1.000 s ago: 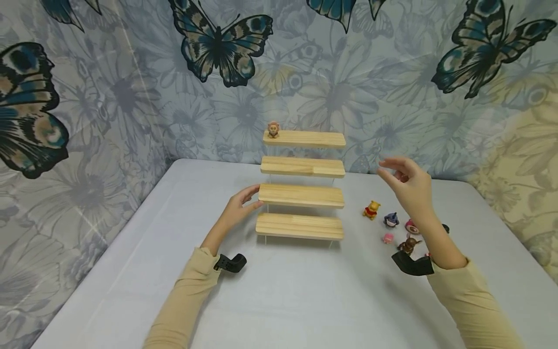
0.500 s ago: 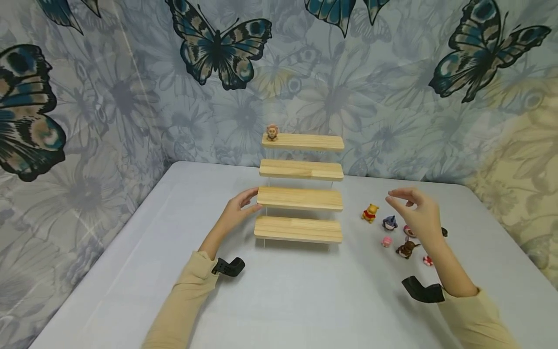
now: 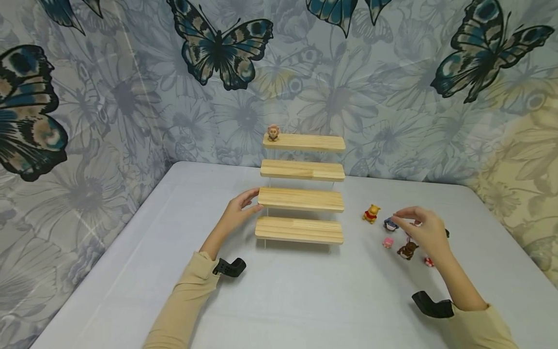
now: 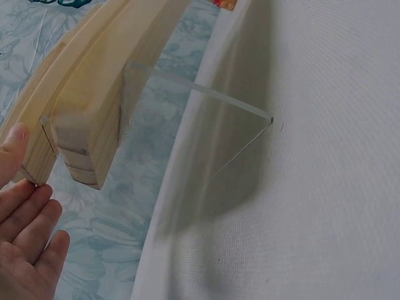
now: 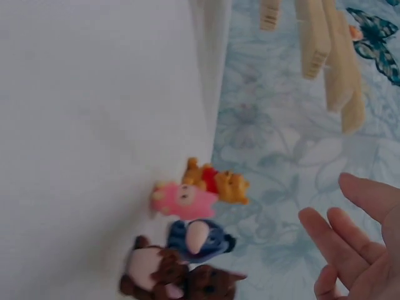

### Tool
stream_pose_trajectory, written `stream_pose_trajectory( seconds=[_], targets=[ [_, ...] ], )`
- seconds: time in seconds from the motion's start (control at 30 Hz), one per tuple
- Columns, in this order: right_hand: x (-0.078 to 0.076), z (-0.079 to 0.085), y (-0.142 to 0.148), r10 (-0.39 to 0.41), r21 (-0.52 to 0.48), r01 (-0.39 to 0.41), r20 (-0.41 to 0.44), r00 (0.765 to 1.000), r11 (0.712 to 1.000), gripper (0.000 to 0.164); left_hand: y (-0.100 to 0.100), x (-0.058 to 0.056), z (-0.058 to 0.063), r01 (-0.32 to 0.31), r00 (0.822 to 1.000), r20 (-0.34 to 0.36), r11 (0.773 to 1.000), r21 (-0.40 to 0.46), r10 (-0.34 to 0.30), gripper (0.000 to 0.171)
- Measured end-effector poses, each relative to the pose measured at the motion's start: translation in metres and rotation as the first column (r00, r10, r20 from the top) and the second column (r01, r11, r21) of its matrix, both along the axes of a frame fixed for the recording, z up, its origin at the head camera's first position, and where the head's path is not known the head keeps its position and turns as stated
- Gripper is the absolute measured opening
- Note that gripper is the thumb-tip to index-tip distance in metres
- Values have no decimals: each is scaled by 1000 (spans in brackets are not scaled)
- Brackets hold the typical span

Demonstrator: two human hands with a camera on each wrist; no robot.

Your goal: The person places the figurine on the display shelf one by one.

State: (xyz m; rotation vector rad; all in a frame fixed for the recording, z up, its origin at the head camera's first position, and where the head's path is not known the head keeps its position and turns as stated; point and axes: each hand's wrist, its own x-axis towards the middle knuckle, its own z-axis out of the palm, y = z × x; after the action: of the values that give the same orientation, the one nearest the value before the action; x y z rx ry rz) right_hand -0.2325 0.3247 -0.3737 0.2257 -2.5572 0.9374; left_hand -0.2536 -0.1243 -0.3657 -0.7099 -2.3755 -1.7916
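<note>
A stepped display shelf (image 3: 301, 199) with several wooden boards stands on the white table. My left hand (image 3: 237, 212) pinches the left end of one of its middle boards; in the left wrist view the thumb (image 4: 14, 150) lies on one side and the fingertips on the other. Over the group of small figurines at the right hovers my right hand (image 3: 425, 231), holding nothing, its thumb and fingers apart in the right wrist view. Closest beneath it are a blue donkey figurine (image 5: 200, 240) and a brown figurine (image 3: 408, 250). Another figurine is partly hidden behind the hand.
A yellow bear figurine (image 3: 371, 214) in a red shirt, a pink figurine (image 3: 388, 242) and a red-and-white one (image 3: 429, 261) also lie at the right. On the top board's left end sits a lion-like figurine (image 3: 273, 133). Butterfly-patterned cloth (image 3: 340, 97) hangs behind the table.
My right hand has come down and toward me, from beyond the figurines to just over them. The left hand stays at the board's end.
</note>
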Motion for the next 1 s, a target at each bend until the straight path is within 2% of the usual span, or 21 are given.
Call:
stream_pose_trajectory(
  seconds=[0.1, 0.2, 0.27, 0.4, 0.5, 0.6, 0.77, 1.0],
  targets=[
    [17, 15, -15, 29, 22, -30, 26, 999, 999, 24, 0, 5, 5, -3, 1000, 11, 1000, -10, 3, 52],
    [21, 11, -18, 6, 57, -8, 34, 999, 998, 21, -1, 6, 5, -17, 1000, 12, 1000, -13, 17, 52],
    [21, 7, -16, 23, 97, -28, 51, 998, 995, 22, -2, 5, 2, -18, 1000, 2, 1000, -6, 18, 52],
    [23, 1, -11, 8, 185, -31, 125, 992, 982, 28, -4, -5, -12, -11, 1000, 2, 1000, -3, 11, 54],
    [24, 2, -11, -19, 232, -27, 197, 980, 972, 35, -5, -12, -22, -21, 1000, 2, 1000, -6, 21, 56],
    [22, 4, -14, -40, 285, -37, 260, 965, 958, 44, -6, -14, -24, -33, 999, -14, 999, -2, 33, 56],
    [21, 6, -18, -35, 360, -75, 291, 956, 930, 47, -6, -12, -20, -20, 1000, -19, 1000, -8, 20, 55],
    [21, 4, -22, 3, 344, -112, 303, 953, 932, 36, -1, 5, 4, -16, 1000, -6, 1000, -5, 16, 52]
  ],
)
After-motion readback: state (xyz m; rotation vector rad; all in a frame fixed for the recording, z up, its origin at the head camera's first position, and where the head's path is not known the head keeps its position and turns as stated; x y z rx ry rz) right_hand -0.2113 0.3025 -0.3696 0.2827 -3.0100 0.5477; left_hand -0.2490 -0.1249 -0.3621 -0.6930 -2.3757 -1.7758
